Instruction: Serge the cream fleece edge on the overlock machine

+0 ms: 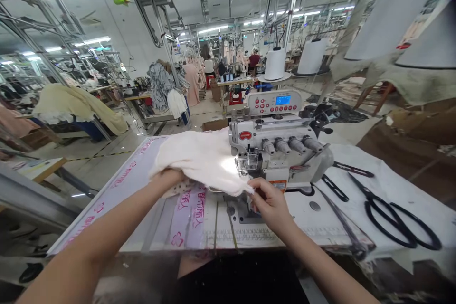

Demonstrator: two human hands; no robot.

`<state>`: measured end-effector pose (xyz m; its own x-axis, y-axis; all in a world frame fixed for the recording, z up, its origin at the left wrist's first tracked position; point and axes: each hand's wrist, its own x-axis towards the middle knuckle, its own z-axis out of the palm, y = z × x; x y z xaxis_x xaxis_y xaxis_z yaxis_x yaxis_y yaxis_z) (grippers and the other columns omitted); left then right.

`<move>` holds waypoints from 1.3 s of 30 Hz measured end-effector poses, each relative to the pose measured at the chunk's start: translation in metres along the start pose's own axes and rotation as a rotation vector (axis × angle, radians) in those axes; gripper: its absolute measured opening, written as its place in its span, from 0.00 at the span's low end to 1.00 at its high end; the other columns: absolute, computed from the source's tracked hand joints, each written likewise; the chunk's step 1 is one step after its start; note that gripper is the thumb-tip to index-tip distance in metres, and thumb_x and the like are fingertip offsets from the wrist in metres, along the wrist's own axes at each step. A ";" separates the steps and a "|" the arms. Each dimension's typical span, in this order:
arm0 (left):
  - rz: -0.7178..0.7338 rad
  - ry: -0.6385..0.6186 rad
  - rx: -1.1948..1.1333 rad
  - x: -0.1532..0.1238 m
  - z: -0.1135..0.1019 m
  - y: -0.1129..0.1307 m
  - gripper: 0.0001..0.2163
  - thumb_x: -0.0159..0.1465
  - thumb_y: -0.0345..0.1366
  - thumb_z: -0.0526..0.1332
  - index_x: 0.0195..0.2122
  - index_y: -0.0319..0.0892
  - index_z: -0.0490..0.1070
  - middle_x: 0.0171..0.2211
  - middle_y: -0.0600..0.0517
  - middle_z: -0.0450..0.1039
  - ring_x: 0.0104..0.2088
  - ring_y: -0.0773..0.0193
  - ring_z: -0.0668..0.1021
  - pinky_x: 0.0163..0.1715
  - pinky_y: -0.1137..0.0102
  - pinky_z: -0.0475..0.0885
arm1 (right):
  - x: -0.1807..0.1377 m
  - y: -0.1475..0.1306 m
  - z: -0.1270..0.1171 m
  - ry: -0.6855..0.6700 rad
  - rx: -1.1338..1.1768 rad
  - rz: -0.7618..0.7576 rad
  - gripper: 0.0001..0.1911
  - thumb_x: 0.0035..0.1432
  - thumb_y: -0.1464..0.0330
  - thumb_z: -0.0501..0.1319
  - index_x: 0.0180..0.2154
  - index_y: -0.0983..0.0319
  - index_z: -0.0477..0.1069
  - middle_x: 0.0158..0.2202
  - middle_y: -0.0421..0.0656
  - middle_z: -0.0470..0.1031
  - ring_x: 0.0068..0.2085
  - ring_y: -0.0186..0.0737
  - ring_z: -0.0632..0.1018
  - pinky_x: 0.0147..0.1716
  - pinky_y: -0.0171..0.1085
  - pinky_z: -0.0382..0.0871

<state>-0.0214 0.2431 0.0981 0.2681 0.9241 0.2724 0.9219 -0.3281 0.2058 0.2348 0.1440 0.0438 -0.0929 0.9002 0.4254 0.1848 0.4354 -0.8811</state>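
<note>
A length of white fluffy fabric (pixel 199 154) is spread at the middle of the worktable (pixel 138 235), with its long axis running from left to right and its right end brought up against the presser foot area (pixel 242 167) of a white sewing machine (pixel 276 175). The fabric lies on the far side of both hands, and its near right corner is reached by the right hand (pixel 271 203), which is the closer of the two to the needle side of the machine. That corner is pinched between the thumb and fingertips of the right hand, so almost no gap is left between them. The left hand (pixel 173 176) is placed at the near left part of the fabric and is largely covered by it; whether its fingers are spread or curled, or how much cloth is gripped, cannot be told. The way to the right and far right of the fabric is blocked by the machine body, above which a control panel (pixel 267 103) with a lit display is mounted. Thread cones (pixel 275 64) are stood farther back. On the near left, the table is covered by a pink-printed sheet (pixel 107 203). Black scissors (pixel 371 196) are laid well to the right, apart from both hands.
</note>
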 end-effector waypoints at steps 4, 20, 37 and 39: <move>0.080 -0.204 0.064 -0.058 0.014 0.044 0.05 0.55 0.32 0.58 0.26 0.37 0.71 0.30 0.43 0.72 0.35 0.54 0.74 0.37 0.61 0.68 | 0.002 0.003 -0.003 0.015 -0.151 -0.089 0.03 0.57 0.70 0.53 0.34 0.60 0.65 0.29 0.40 0.67 0.23 0.29 0.68 0.22 0.29 0.62; 0.845 0.397 -0.029 -0.048 0.023 0.093 0.07 0.59 0.25 0.55 0.39 0.37 0.66 0.32 0.49 0.70 0.33 0.63 0.70 0.32 0.67 0.68 | -0.002 -0.012 -0.014 0.001 -0.235 -0.360 0.04 0.56 0.71 0.56 0.29 0.60 0.67 0.33 0.44 0.72 0.36 0.36 0.74 0.34 0.34 0.69; 0.597 0.062 -0.181 -0.017 0.008 0.086 0.10 0.63 0.31 0.50 0.38 0.39 0.71 0.38 0.47 0.71 0.41 0.62 0.71 0.43 0.66 0.68 | 0.009 -0.027 -0.015 -0.057 -0.936 -0.303 0.11 0.60 0.71 0.50 0.36 0.61 0.71 0.39 0.45 0.74 0.37 0.39 0.73 0.32 0.34 0.65; 0.529 0.060 -0.161 -0.009 0.009 0.086 0.10 0.62 0.29 0.50 0.35 0.39 0.72 0.37 0.48 0.72 0.41 0.61 0.72 0.44 0.65 0.68 | -0.006 -0.017 -0.018 -0.004 -0.908 -0.325 0.12 0.59 0.70 0.51 0.42 0.61 0.69 0.44 0.46 0.72 0.42 0.42 0.73 0.40 0.38 0.67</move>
<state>0.0581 0.2084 0.1050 0.6622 0.6137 0.4300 0.6104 -0.7746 0.1656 0.2497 0.1310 0.0596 -0.2763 0.7357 0.6184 0.8356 0.5018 -0.2237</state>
